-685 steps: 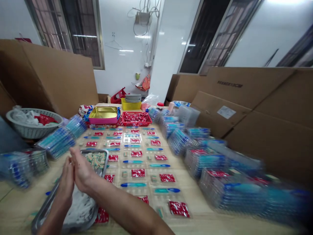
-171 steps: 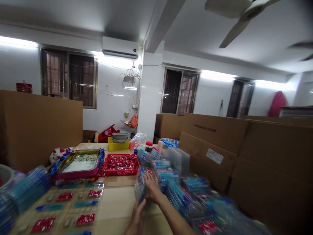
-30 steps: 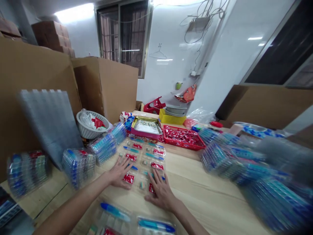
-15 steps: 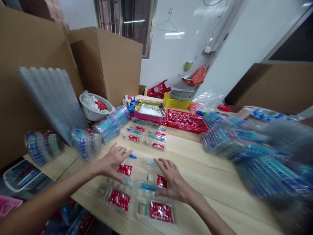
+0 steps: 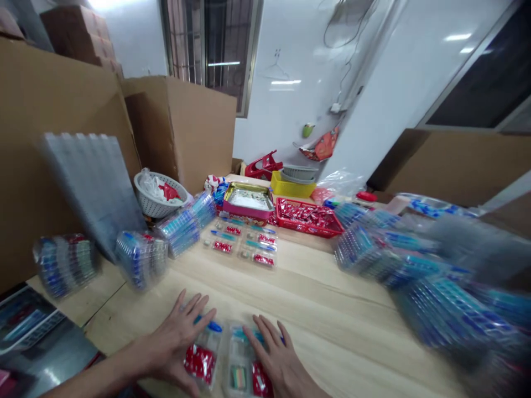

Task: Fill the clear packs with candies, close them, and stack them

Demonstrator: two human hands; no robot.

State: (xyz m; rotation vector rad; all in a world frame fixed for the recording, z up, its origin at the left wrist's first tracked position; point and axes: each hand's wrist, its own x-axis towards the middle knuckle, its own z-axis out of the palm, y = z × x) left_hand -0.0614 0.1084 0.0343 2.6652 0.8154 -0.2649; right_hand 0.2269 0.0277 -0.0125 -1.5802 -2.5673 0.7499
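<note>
I see left hand, right hand, both spread flat, gripping nothing, on two clear packs at near surface edge; probably four more mid-surface.

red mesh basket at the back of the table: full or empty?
Full. The red plastic mesh basket is heaped with small red packets that reach about its rim; no bare bottom shows.

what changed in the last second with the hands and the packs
Both hands, left hand and right hand, flat on the near blister packs, slid them back toward the table's near edge. The far packs, red basket and tin stayed put.
</note>
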